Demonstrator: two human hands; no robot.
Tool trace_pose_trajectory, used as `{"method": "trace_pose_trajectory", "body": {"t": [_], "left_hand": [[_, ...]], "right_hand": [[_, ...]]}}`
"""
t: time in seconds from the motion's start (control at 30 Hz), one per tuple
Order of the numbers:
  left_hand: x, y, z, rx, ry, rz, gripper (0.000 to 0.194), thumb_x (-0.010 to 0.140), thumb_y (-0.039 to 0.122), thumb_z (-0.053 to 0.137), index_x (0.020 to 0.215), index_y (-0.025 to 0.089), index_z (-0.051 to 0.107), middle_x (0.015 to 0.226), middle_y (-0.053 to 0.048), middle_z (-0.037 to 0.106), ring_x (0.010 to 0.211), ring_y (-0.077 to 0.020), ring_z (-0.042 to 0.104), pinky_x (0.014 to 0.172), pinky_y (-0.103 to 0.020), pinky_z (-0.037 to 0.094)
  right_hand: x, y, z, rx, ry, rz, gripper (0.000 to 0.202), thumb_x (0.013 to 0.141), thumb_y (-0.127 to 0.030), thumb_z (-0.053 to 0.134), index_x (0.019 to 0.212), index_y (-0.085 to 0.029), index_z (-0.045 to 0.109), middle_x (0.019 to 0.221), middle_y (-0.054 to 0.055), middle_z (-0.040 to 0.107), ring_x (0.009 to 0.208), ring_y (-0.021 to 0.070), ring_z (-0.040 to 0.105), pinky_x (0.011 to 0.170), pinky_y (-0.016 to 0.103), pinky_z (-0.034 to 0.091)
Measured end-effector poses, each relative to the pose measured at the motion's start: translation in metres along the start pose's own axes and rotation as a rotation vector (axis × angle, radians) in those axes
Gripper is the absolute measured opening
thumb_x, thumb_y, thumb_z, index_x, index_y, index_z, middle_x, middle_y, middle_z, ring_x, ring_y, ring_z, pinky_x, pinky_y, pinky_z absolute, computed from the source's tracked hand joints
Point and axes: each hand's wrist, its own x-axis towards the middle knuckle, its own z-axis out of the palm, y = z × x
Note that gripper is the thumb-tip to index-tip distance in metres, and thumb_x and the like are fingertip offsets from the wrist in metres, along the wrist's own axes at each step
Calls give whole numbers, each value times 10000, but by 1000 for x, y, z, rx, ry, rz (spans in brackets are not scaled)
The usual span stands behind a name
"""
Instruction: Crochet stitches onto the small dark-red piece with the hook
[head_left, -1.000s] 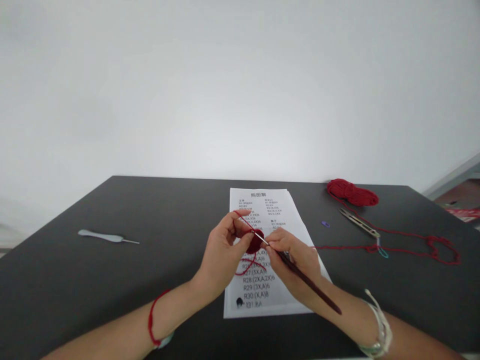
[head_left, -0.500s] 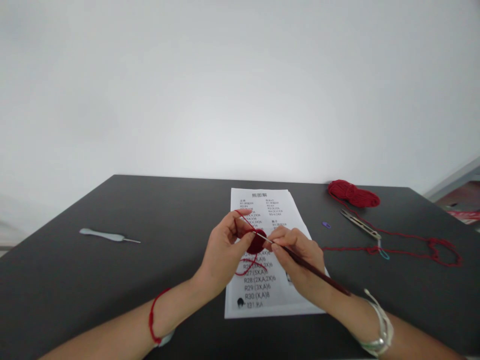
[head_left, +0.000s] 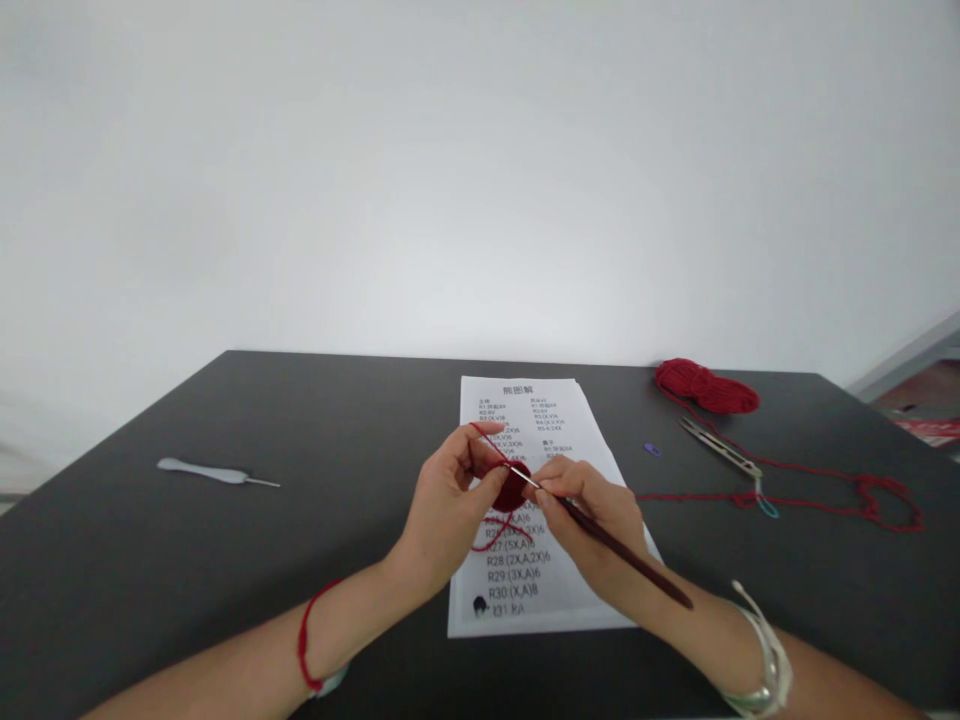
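Between my two hands is a small round piece of dark red crochet (head_left: 511, 489), above a printed sheet (head_left: 555, 600). My left hand (head_left: 450, 495) pinches its left side, with red yarn looped over a raised finger. My right hand (head_left: 592, 515) grips a crochet hook with a dark brown handle (head_left: 626, 553); the hook's metal tip touches the top edge of the piece. A loose tail of red yarn (head_left: 510, 530) hangs below the piece. The fingertips hide part of the stitches.
On the dark table (head_left: 337, 420), a grey-handled hook (head_left: 202, 470) lies at left. At right are a red yarn skein (head_left: 705, 387), small scissors (head_left: 720, 448) with a blue loop, a purple stitch marker (head_left: 652, 450) and trailing red yarn (head_left: 817, 505).
My right hand has shifted slightly left and down, and the brown handle's end has dropped a little. My left hand holds nearly the same place.
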Motion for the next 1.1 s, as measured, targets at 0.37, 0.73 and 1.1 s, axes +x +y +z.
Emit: {"method": "trace_pose_trajectory", "body": {"t": [0.37,0.73,1.1], "left_hand": [[1,-2,2,19,5,6,259,719,144,633,965,177,563,649,60,538,600,-114,545,595,-252,488],[6,-8,-2,149,2,-3,283,697,141,636,975,168,596,612,57,578,566,-132,565,580,-271,497],[2,-5,-1,-136,-123,-149,463,659,134,709,1101,130,569,595,64,596,548,-100,555,569,-230,467]], "right_hand": [[0,5,1,-272,-122,-328,245,817,7,494,838,-237,495,778,42,606,728,187,583,642,336,509],[-3,12,5,-228,-92,-214,201,853,-22,486,825,-221,476,767,25,575,703,163,546,627,301,483],[11,16,-9,-240,-171,-374,204,849,-20,524,886,-218,485,786,30,558,696,156,516,592,287,475]]}}
